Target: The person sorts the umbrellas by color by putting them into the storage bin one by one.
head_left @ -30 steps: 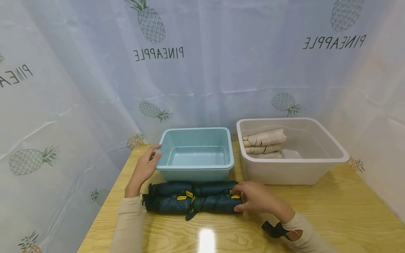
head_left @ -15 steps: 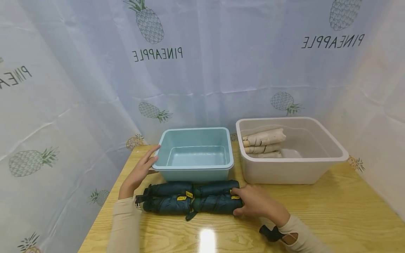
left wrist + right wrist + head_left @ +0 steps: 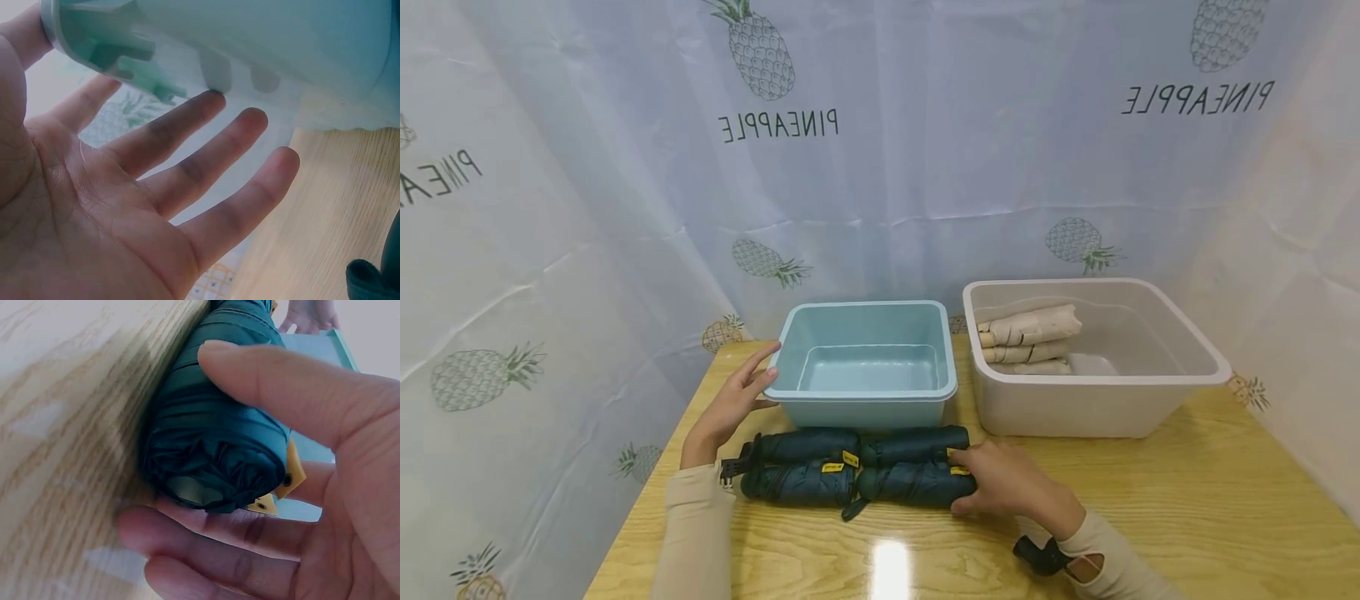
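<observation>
Dark green folded umbrellas lie in two rows on the wooden table, in front of a light blue basin. My left hand is at the basin's left rim, its fingers spread and nearly straight under the rim in the left wrist view. At the right end of the near right folded umbrella, my right hand lays its thumb along the side, with fingers round the other side and end. Behind it lies another folded umbrella; two more, the near left umbrella and far left umbrella, lie beside them.
A larger whitish bin stands right of the basin, with several beige wrapped folded umbrellas at its left side. A pineapple-print curtain closes off the back and sides. The wooden table extends in front.
My left hand has shifted slightly left and downward, its fingers staying at the basin's rim. My right hand has closed in a little on the near right umbrella's end. The umbrellas look unmoved.
</observation>
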Available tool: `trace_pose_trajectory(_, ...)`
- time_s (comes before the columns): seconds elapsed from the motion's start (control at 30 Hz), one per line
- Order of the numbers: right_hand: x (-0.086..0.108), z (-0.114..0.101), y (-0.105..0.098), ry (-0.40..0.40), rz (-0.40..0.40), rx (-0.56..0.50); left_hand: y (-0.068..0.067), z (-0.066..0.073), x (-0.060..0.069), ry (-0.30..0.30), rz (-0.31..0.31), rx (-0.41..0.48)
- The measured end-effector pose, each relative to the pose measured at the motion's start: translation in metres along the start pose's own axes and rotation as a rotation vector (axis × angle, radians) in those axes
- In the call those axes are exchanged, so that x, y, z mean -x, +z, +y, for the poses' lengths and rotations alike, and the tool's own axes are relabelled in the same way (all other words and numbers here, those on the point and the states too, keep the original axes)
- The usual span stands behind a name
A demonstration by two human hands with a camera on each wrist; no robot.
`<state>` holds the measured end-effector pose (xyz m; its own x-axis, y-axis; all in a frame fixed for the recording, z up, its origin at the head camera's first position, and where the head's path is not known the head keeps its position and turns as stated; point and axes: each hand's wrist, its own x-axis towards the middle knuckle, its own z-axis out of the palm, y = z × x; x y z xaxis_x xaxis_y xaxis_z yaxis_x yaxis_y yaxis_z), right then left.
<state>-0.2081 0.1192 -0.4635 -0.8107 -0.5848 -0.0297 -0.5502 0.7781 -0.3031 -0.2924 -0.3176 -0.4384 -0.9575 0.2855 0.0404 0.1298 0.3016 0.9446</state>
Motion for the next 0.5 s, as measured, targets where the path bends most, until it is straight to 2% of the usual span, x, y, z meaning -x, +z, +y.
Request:
trace_pose_trajectory(0.27,-0.0012,0.0016,0.0019,-0.048,0.036,-0.013,0.0011,-0.0013,-0.0013,-0.008,0.015,-0.002)
trace_pose_trajectory(0.5,0.0003,0.0043,-0.0039,-0.069,0.042,-0.093,0.0014,-0.0002,-0.0013,-0.017,0.017,0.006)
